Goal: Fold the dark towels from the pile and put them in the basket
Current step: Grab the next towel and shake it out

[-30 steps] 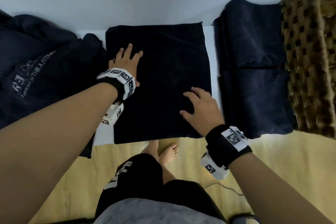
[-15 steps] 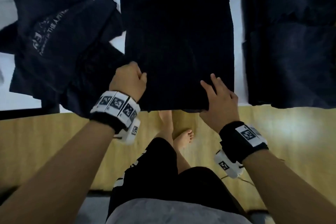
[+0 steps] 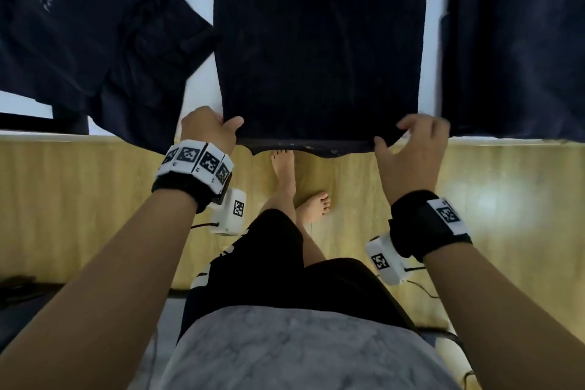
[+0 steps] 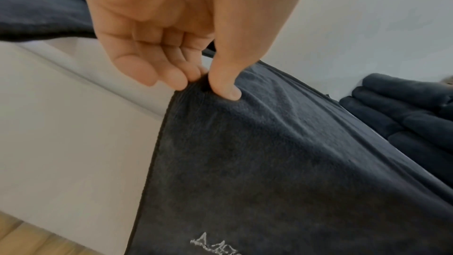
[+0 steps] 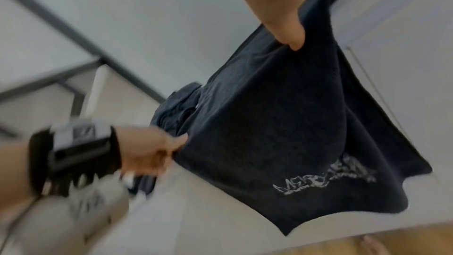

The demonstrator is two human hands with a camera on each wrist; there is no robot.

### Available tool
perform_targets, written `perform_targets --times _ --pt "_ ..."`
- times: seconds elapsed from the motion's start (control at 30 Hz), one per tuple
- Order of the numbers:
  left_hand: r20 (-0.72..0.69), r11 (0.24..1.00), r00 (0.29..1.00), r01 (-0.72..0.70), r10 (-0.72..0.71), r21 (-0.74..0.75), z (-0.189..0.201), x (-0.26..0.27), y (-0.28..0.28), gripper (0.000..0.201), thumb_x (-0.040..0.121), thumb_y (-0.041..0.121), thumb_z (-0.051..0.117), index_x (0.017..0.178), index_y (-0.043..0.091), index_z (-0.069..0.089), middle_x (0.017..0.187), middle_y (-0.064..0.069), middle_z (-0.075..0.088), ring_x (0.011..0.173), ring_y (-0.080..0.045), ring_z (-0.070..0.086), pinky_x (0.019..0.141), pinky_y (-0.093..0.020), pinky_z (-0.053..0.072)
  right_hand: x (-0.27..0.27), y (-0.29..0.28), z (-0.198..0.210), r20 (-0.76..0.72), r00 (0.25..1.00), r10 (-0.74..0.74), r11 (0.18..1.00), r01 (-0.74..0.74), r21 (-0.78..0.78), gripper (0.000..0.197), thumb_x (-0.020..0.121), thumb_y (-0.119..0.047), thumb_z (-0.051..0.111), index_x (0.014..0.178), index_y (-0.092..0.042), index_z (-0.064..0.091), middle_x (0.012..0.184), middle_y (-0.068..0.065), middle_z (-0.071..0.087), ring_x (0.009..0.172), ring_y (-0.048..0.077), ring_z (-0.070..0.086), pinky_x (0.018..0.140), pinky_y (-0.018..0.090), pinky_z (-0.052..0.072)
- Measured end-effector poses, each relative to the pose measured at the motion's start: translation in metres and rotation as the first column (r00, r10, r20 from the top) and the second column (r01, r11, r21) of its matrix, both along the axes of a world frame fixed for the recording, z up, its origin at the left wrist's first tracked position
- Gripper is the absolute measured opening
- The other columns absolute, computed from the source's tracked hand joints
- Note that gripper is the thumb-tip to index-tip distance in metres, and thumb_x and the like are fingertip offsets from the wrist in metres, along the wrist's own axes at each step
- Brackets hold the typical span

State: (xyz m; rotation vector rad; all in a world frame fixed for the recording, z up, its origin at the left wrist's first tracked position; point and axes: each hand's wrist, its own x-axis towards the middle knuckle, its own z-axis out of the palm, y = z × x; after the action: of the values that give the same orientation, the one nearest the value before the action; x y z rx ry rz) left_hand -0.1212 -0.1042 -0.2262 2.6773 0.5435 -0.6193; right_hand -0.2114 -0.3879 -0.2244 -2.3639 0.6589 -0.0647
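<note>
A dark towel (image 3: 316,41) lies folded on the white table (image 3: 429,25), its near edge hanging just over the table's front. My left hand (image 3: 228,130) pinches the towel's near left corner between thumb and fingers (image 4: 171,79). My right hand (image 3: 392,136) pinches the near right corner, thumb (image 5: 289,32) on the cloth. In the right wrist view the towel (image 5: 282,123) is lifted and shows white printed lettering. The pile of dark towels (image 3: 79,25) lies crumpled to the left. The basket is out of view.
Folded dark towels (image 3: 512,41) lie on the table to the right, also seen as stacked rolls of folded towels (image 4: 404,113) in the left wrist view. Below the table edge are the wooden floor (image 3: 79,199) and the person's bare feet (image 3: 285,168).
Both hands slid from the towel's top back to its near edge and took hold of the two near corners. The head view tipped down, so the basket left the frame.
</note>
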Motion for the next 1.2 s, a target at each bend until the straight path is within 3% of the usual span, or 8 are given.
perform_targets --times 0.17,0.33,0.47,0.67,0.9,1.0,1.1,1.2 --pt "0.025 1.0 1.0 -0.002 0.002 0.019 0.003 -0.006 -0.008 0.046 0.094 0.04 0.059 0.065 0.007 0.044 0.066 -0.006 0.046 0.07 -0.023 0.046 0.061 -0.033 0.032 -0.015 0.0 -0.016 -0.313 0.824 -0.473 0.776 0.558 0.294 0.042 0.079 -0.039 0.076 0.111 -0.022 0.056 0.116 -0.002 0.061 0.091 0.008 0.057 0.077 0.021 0.043" --pt "0.096 0.99 0.986 -0.127 0.133 -0.068 0.01 -0.015 -0.002 0.032 0.09 0.035 0.065 0.08 0.01 0.048 0.065 0.004 0.044 0.063 -0.016 0.045 0.053 -0.023 0.028 -0.012 0.0 -0.014 -0.262 0.912 -0.317 0.838 0.398 0.372 0.006 0.079 -0.033 0.073 0.082 -0.033 0.068 0.091 -0.013 0.071 0.093 0.007 0.066 0.092 0.036 0.054" --pt "0.086 0.966 0.974 -0.195 0.212 -0.169 0.016 -0.016 0.009 0.032 0.086 0.04 0.068 0.097 0.012 0.056 0.086 0.001 0.058 0.075 -0.013 0.051 0.068 -0.022 0.038 -0.006 -0.004 -0.013 -0.298 0.893 -0.339 0.738 0.448 0.504 0.025 0.072 -0.031 0.08 0.09 -0.023 0.065 0.094 -0.004 0.071 0.092 0.014 0.067 0.088 0.039 0.056" --pt "0.008 0.93 0.977 -0.201 0.213 -0.308 0.023 -0.008 0.02 0.03 0.087 0.043 0.065 0.086 0.013 0.062 0.071 0.008 0.058 0.071 -0.014 0.057 0.069 -0.026 0.042 0.001 0.003 -0.005 -0.338 0.895 -0.291 0.742 0.434 0.511 0.037 0.072 -0.029 0.081 0.099 -0.024 0.057 0.083 -0.007 0.072 0.083 0.009 0.069 0.072 0.024 0.051" --pt "0.054 0.863 0.953 -0.246 0.3 -0.442 0.054 0.012 0.021 0.022 0.086 0.036 0.067 0.085 0.015 0.064 0.089 -0.017 0.068 0.088 -0.034 0.067 0.078 -0.052 0.057 0.029 -0.011 0.037 -0.289 0.95 -0.114 0.879 0.232 0.416 0.014 0.079 -0.035 0.076 0.071 -0.026 0.068 0.071 -0.012 0.069 0.073 0.007 0.065 0.062 0.019 0.049" --pt "0.108 0.837 0.927 -0.267 0.358 -0.477 0.07 0.032 0.023 0.017 0.087 0.036 0.067 0.083 0.02 0.065 0.087 -0.007 0.069 0.088 -0.025 0.067 0.076 -0.044 0.058 0.053 -0.025 0.061 -0.237 0.967 -0.092 0.932 0.167 0.321 0.039 0.077 -0.051 0.075 0.07 -0.013 0.068 0.067 -0.003 0.067 0.064 0.009 0.06 0.058 0.022 0.048" --pt "0.11 0.77 0.89 -0.315 0.443 -0.555 0.082 0.059 0.023 0.021 0.087 0.036 0.068 0.087 0.015 0.067 0.077 0.003 0.065 0.074 -0.01 0.063 0.05 -0.021 0.053 0.087 -0.036 0.078 -0.174 0.975 -0.14 0.934 0.189 0.304 0.042 0.079 -0.053 0.07 0.063 -0.014 0.063 0.068 -0.007 0.063 0.069 0.01 0.058 0.064 0.023 0.044" --pt "0.098 0.664 0.816 -0.387 0.57 -0.64 0.089 0.089 0.022 0.017 0.083 0.037 0.073 0.08 0.022 0.065 0.082 -0.001 0.067 0.072 -0.012 0.065 0.052 -0.023 0.054 0.126 -0.042 0.085 -0.126 0.979 -0.163 0.946 0.191 0.263 0.046 0.084 -0.048 0.065 0.063 -0.011 0.048 0.06 -0.004 0.043 0.065 0.013 0.046 0.063 0.027 0.037"
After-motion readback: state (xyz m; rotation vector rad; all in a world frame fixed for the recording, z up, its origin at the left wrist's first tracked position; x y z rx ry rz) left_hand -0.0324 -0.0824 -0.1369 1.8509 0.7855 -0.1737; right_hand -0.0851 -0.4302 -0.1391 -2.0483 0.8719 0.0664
